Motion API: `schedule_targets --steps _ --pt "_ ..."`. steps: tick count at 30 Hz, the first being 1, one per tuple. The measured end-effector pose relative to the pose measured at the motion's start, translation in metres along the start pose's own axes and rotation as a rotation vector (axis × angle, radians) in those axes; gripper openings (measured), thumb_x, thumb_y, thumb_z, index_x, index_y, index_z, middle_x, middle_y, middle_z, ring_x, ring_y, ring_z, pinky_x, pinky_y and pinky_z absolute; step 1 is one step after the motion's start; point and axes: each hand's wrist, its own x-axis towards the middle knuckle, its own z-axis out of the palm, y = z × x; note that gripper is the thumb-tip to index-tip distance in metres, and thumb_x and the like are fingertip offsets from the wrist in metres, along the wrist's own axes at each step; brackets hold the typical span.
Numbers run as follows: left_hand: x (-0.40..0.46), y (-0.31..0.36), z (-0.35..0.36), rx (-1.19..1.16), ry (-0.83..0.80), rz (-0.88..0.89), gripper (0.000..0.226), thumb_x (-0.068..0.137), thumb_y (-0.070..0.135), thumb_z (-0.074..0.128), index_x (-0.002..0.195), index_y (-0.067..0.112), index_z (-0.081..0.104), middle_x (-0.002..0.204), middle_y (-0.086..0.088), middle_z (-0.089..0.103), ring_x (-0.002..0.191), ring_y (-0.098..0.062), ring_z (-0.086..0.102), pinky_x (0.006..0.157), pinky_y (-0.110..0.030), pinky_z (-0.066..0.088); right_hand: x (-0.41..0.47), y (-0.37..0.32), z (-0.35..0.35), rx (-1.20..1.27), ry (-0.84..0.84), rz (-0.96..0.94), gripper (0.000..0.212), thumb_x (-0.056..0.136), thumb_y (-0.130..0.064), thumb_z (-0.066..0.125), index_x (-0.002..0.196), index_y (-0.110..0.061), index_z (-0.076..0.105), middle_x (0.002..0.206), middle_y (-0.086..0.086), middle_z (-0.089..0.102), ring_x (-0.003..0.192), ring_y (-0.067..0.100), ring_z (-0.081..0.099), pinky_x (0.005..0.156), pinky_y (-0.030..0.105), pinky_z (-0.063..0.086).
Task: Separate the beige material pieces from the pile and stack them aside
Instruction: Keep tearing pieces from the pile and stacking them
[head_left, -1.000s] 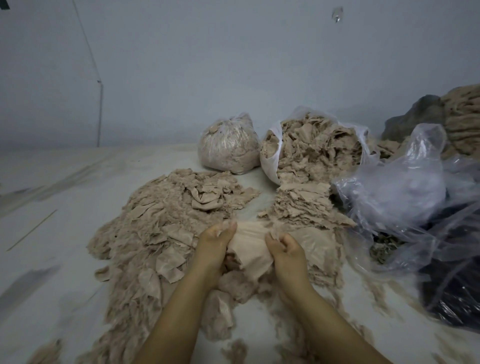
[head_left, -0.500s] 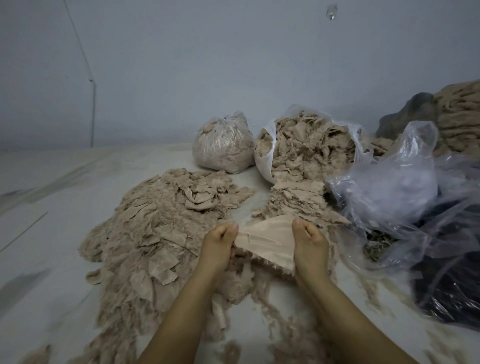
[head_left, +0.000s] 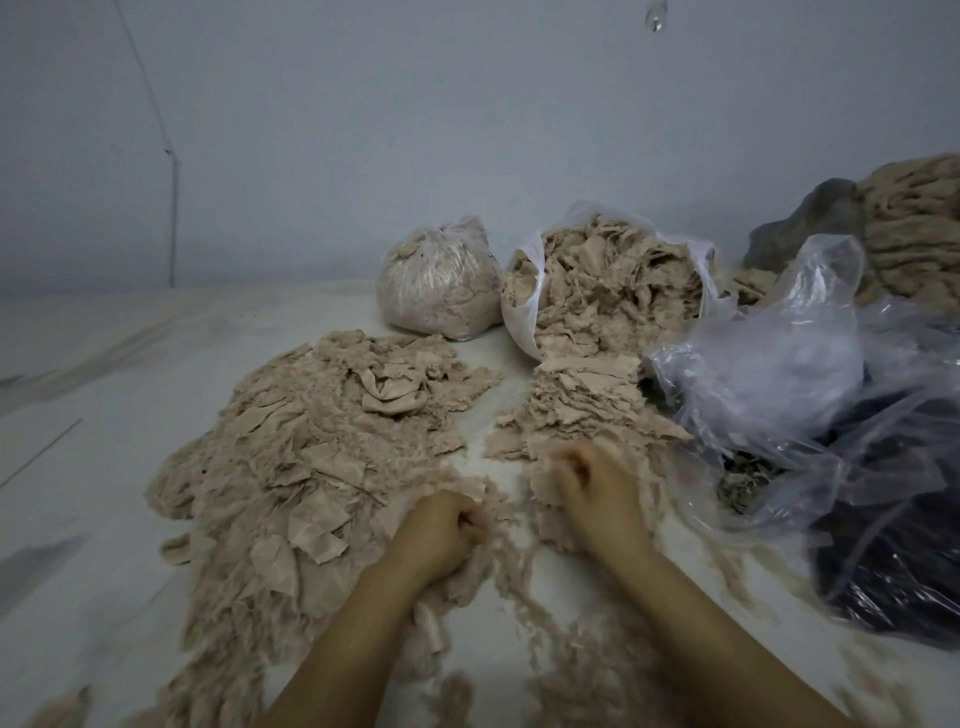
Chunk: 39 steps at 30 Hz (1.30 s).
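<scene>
Both hands work with curled fingers: the left hand (head_left: 441, 530) is bunched into the loose beige material at the near edge of the big pile (head_left: 311, 467), and the right hand (head_left: 592, 488) is closed low over the near end of the stack (head_left: 576, 410) at 1 o'clock from it. The right hand is blurred, so it probably pinches a beige piece against the stack, though what sits inside that grip cannot be made out for certain. The pile spreads from 9 to 12 o'clock of the left hand; the sorted stack lies flat and layered just below the mouth of an open bag (head_left: 524, 317) stuffed with more beige scraps, with a tied bag (head_left: 436, 286) at the open bag's 9 o'clock and crumpled clear plastic (head_left: 779, 374) at the stack's 3 o'clock. To do this step well, the piece should be laid flat and squared onto the stack's top layer, with fluff shaken off first so stray fibres do not lift the layers, while the left hand teases out only one piece instead of a clump. No brand, label or readable writing shows anywhere on the bags or the white table (head_left: 130, 364).
</scene>
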Motion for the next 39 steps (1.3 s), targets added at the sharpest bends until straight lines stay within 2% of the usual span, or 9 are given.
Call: schedule_targets --steps 3,6,13,19,23,27,32,36,39 --pt "-0.002 -0.001 -0.007 -0.324 0.149 -0.011 0.024 0.083 0.002 0.066 0.068 0.02 0.063 0.071 0.008 0.062 0.065 -0.002 0.056 0.062 -0.014 0.042 -0.015 -0.011 0.02 0.057 -0.412 -0.05 0.027 0.09 -0.02 0.061 0.116 -0.028 0.057 0.097 -0.014 0.056 0.088 0.002 0.055 0.072 0.001 0.038" --pt "-0.003 -0.002 -0.019 -0.473 0.227 -0.018 0.014 0.089 0.003 0.059 0.082 0.013 0.065 0.073 0.003 0.061 0.065 -0.007 0.055 0.062 -0.02 0.044 -0.019 -0.009 0.037 -0.073 -0.577 -0.162 0.046 0.086 -0.013 0.062 0.129 -0.028 0.055 0.121 -0.002 0.052 0.11 0.01 0.051 0.093 0.013 0.038" --pt "-0.02 -0.027 -0.03 -0.16 -0.098 0.058 0.053 0.069 0.042 0.082 0.115 0.033 0.058 0.103 0.013 0.063 0.093 0.002 0.058 0.077 -0.007 0.044 -0.011 -0.014 0.047 0.333 -0.313 0.093 0.016 0.097 -0.02 0.05 0.086 -0.01 0.058 0.064 0.005 0.066 0.06 0.017 0.063 0.062 0.032 0.049" --pt "-0.021 -0.035 -0.03 -0.079 0.009 0.125 0.027 0.067 0.035 0.084 0.076 0.03 0.059 0.082 0.013 0.056 0.072 0.001 0.051 0.065 -0.007 0.04 -0.02 -0.017 0.05 0.112 -0.512 0.219 0.038 0.087 -0.051 0.06 0.069 -0.017 0.059 0.055 -0.007 0.06 0.053 0.01 0.057 0.054 0.025 0.045" --pt "-0.024 -0.033 -0.031 -0.168 -0.004 0.11 0.044 0.089 0.035 0.063 0.054 0.011 0.048 0.063 -0.003 0.047 0.058 -0.01 0.044 0.063 -0.035 0.041 -0.027 -0.015 0.058 0.08 -0.517 0.247 0.027 0.087 -0.025 0.065 0.062 -0.023 0.056 0.054 -0.009 0.059 0.05 0.008 0.056 0.054 0.025 0.048" --pt "-0.025 -0.043 -0.035 0.009 -0.074 0.114 0.041 0.074 0.034 0.078 0.068 -0.003 0.062 0.093 -0.008 0.06 0.083 -0.019 0.057 0.074 -0.027 0.043 -0.021 -0.022 0.054 0.346 -0.338 0.304 0.019 0.093 -0.013 0.059 0.075 -0.012 0.054 0.056 0.004 0.059 0.039 0.012 0.055 0.045 0.026 0.047" --pt "-0.029 -0.034 -0.04 -0.079 0.262 0.236 0.009 0.08 0.011 0.072 0.085 0.006 0.066 0.087 -0.005 0.063 0.085 -0.019 0.057 0.076 -0.026 0.042 -0.02 -0.031 0.05 0.671 -0.113 0.365 0.006 0.092 -0.015 0.061 0.089 -0.012 0.057 0.075 0.008 0.061 0.055 0.015 0.063 0.05 0.025 0.053" --pt "-0.03 -0.02 -0.037 -0.199 0.425 0.259 0.016 0.076 -0.003 0.065 0.071 0.009 0.056 0.069 -0.004 0.059 0.067 -0.019 0.054 0.06 -0.028 0.039 -0.024 -0.047 0.051 0.841 -0.387 0.811 0.056 0.084 -0.057 0.061 0.096 -0.002 0.062 0.085 0.012 0.064 0.07 0.023 0.065 0.052 0.029 0.054" --pt "-0.03 -0.014 -0.033 -0.232 0.495 0.285 0.036 0.074 -0.004 0.067 0.062 0.022 0.045 0.063 0.004 0.051 0.06 -0.009 0.044 0.057 -0.027 0.036 -0.022 -0.054 0.056 0.958 -0.465 0.882 0.03 0.09 -0.034 0.063 0.094 -0.004 0.063 0.077 0.008 0.062 0.067 0.02 0.062 0.049 0.026 0.054"
